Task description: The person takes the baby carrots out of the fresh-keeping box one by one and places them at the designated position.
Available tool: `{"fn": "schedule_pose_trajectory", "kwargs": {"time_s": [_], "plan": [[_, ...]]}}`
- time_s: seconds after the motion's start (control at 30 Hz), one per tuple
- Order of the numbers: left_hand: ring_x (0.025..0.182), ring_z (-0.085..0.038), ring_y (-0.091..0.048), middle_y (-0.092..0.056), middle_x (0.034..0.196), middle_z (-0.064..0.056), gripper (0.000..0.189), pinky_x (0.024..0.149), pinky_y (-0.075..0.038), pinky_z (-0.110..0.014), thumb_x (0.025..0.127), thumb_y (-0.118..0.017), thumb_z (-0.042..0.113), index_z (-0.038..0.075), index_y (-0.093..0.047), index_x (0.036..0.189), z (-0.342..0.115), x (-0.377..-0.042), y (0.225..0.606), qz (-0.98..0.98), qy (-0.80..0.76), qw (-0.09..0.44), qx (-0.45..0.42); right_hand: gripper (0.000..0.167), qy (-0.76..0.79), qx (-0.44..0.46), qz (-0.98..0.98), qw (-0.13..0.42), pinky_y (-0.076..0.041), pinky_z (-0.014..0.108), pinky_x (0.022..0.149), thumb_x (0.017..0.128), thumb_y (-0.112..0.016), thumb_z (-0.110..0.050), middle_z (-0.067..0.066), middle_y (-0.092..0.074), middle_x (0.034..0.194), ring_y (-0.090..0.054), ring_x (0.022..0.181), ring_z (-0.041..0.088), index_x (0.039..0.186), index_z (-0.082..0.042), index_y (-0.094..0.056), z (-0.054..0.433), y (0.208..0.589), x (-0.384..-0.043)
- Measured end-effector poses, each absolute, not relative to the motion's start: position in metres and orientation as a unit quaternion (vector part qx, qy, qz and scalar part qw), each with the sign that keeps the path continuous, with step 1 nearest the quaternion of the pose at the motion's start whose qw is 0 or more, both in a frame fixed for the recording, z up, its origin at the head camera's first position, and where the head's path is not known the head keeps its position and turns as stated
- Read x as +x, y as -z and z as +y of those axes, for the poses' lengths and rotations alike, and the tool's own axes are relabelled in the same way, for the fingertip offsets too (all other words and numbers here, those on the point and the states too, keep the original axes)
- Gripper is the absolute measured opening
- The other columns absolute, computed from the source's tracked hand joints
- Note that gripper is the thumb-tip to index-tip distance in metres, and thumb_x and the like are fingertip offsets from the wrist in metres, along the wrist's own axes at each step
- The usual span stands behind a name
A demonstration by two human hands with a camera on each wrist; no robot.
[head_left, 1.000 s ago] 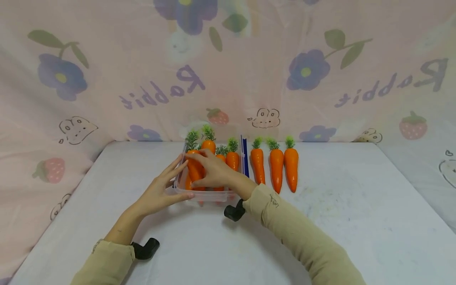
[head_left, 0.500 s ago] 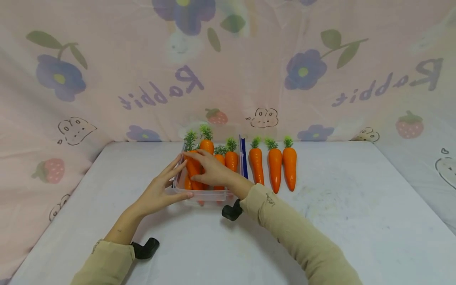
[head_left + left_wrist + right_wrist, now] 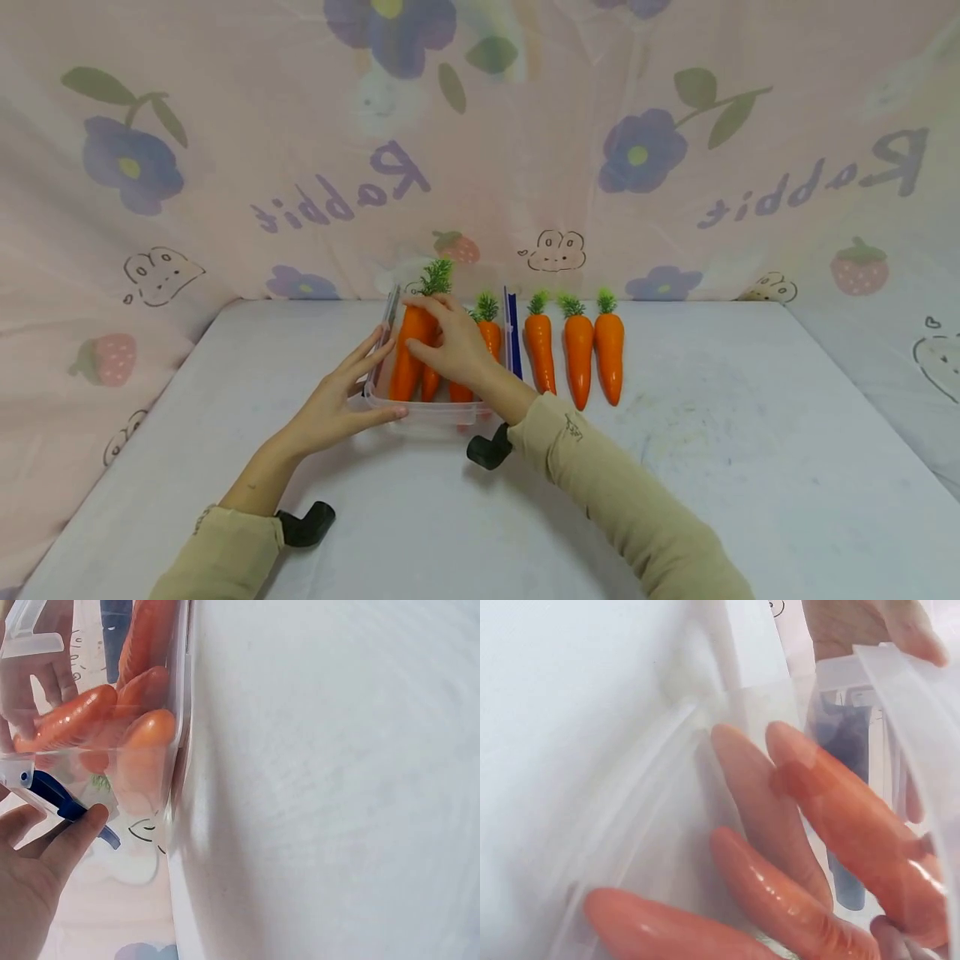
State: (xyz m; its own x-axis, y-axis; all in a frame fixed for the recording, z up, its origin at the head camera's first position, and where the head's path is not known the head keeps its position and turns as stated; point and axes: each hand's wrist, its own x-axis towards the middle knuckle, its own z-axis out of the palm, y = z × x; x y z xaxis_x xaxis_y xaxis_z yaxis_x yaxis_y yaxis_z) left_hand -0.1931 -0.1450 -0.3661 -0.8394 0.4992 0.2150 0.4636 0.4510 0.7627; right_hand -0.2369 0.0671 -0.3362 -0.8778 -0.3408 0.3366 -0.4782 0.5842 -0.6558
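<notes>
In the head view my right hand grips an orange toy carrot with a green leafy top, thumb on one side and fingers on the other. The carrot leans inside a clear plastic box, its tip toward the front wall. My left hand touches the box's front left corner, fingers fairly straight along the left side and thumb at the front rim. A fingertip of the left hand lies at a blue latch in the left wrist view. Other toy carrots lie in the box, partly hidden by my right hand.
Right of the box, three toy carrots lie side by side on the white table. A blue latch strip hangs along the box's right side. Behind stands a patterned pink cloth. Black wrist mounts sit at both cuffs.
The right hand has risen slightly with the carrot, whose leafy top has shifted right and now covers some of the carrots behind. The left hand has stayed in place.
</notes>
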Motion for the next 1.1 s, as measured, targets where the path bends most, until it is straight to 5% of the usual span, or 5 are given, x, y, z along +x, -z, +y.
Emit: {"fn": "schedule_pose_trajectory", "kwargs": {"time_s": [0.5, 0.9, 1.1], "plan": [[0.144, -0.039, -0.021, -0.006, 0.163, 0.002, 0.085, 0.099, -0.037, -0.067, 0.082, -0.076, 0.03, 0.029, -0.027, 0.152, -0.145, -0.193, 0.366, 0.856, -0.437, 0.025, 0.276, 0.046, -0.465, 0.199, -0.838, 0.203, -0.057, 0.041, 0.077, 0.085, -0.069, -0.019, 0.013, -0.049, 0.129, -0.053, 0.094, 0.025, 0.128, -0.011, -0.056, 0.082, 0.324, -0.235], [0.144, -0.039, -0.021, -0.006, 0.163, 0.0, 0.085, 0.099, -0.037, -0.067, 0.082, -0.077, 0.029, 0.028, -0.028, 0.152, -0.145, -0.193, 0.365, 0.856, -0.436, 0.023, 0.278, 0.049, -0.487, 0.171, -0.828, 0.218, -0.046, 0.026, 0.072, 0.084, -0.065, -0.016, 0.016, -0.037, 0.144, -0.052, 0.092, 0.024, 0.133, -0.016, -0.057, 0.109, 0.309, -0.237], [0.144, -0.039, -0.021, -0.006, 0.163, 0.0, 0.085, 0.1, -0.036, -0.068, 0.083, -0.076, 0.03, 0.028, -0.027, 0.152, -0.145, -0.193, 0.367, 0.857, -0.435, 0.025, 0.276, 0.053, -0.488, 0.172, -0.821, 0.239, -0.043, 0.025, 0.062, 0.083, -0.063, -0.015, 0.018, -0.035, 0.15, -0.048, 0.074, 0.02, 0.136, -0.016, -0.056, 0.123, 0.309, -0.239]]}}
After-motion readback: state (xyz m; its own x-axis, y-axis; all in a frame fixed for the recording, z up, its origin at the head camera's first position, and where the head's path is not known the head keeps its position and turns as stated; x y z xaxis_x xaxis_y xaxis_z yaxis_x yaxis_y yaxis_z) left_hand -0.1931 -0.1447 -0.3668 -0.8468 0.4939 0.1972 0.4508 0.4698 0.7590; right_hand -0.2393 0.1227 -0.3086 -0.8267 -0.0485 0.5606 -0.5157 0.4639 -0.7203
